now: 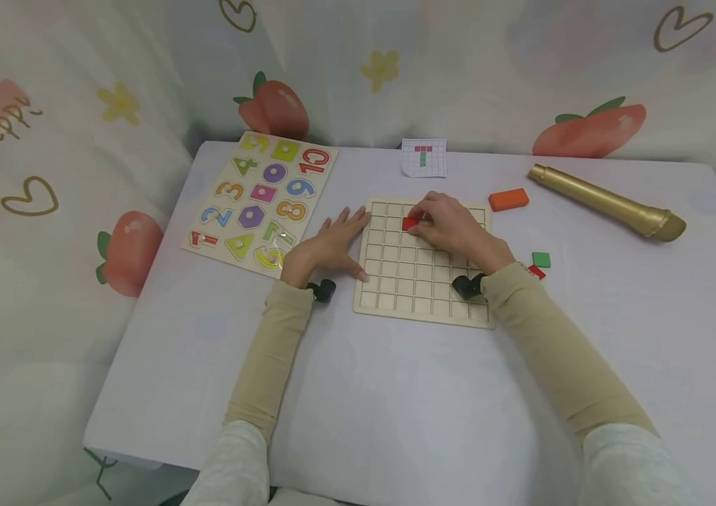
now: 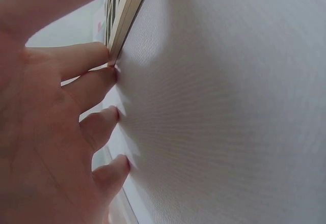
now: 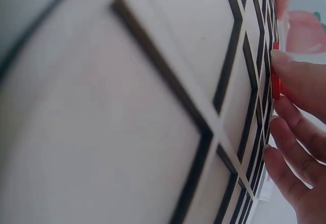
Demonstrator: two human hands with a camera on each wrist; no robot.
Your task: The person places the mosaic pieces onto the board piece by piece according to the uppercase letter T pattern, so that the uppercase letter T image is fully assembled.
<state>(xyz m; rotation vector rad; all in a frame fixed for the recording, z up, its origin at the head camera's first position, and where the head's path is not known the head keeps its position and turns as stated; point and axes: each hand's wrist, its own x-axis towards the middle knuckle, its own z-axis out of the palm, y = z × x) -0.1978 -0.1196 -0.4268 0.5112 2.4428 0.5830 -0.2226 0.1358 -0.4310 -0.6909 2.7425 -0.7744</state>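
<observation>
A wooden grid board (image 1: 395,303) lies on the table. My right hand (image 1: 452,226) is over its upper part and pinches a red square tile (image 1: 409,223) at the grid. In the right wrist view the thumb presses on the red tile (image 3: 276,84), its edge against the board. My left hand (image 1: 334,246) has its fingers spread, with thumb and index finger touching the board's left edge. The left wrist view shows those fingertips (image 2: 113,114) resting on the tablecloth beside the board (image 2: 125,23).
A number and shape puzzle (image 1: 250,193) lies left of the board. Behind the board is a pattern card (image 1: 424,158). To the right are an orange block (image 1: 509,199), a gold tube (image 1: 604,200), a green tile (image 1: 541,259) and red pieces (image 1: 536,271) partly behind the right sleeve.
</observation>
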